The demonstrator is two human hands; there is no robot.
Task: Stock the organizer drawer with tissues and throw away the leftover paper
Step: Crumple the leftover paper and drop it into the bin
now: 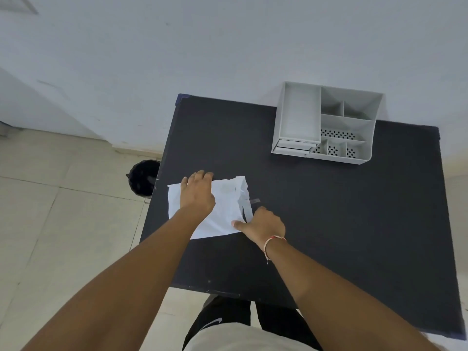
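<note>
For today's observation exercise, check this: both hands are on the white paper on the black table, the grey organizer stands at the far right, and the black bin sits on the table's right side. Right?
Not quite. The head view shows the black bin on the floor at the table's left side. The rest holds: left hand and right hand are on the white paper on the black table, with the grey organizer at the far right.

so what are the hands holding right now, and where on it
Both are on the white tissue packet: the left hand rests over its far-left part, and the right hand pinches its torn right end.
</note>
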